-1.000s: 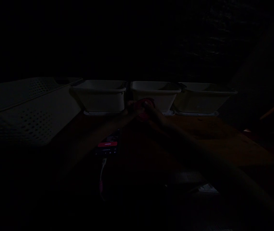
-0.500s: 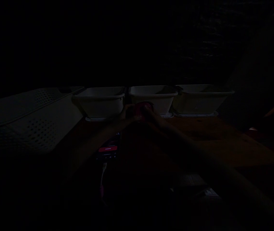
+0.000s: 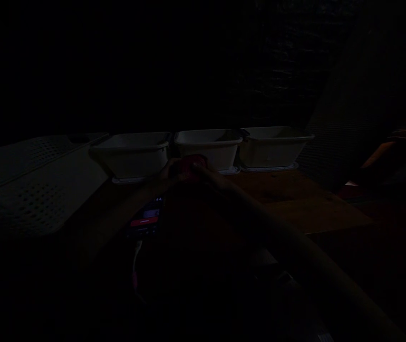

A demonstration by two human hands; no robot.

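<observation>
The scene is very dark. A rounded, dark red thing [image 3: 190, 167] is held between both hands over the wooden table [image 3: 313, 202], just in front of the middle white bin [image 3: 220, 153]. Its kind cannot be made out. My left hand [image 3: 170, 172] is closed around its left side. From the right, my right hand [image 3: 213, 175] grips it, with the thumb lying over its front. Below my left forearm lies a phone [image 3: 144, 221] with a lit screen and a red bar, plugged into a white cable [image 3: 136, 256].
Two more white bins, the left bin [image 3: 131, 161] and the right bin [image 3: 270, 153], stand in the same row on pale bases. At far left is a large white basket [image 3: 46, 183] with holes. An orange-lit shape [image 3: 381, 154] shows beyond the table's right end.
The whole view has shifted, so bins, phone and hands appear further left. Both hands still hold the red thing, in nearly the same place before the middle bin.
</observation>
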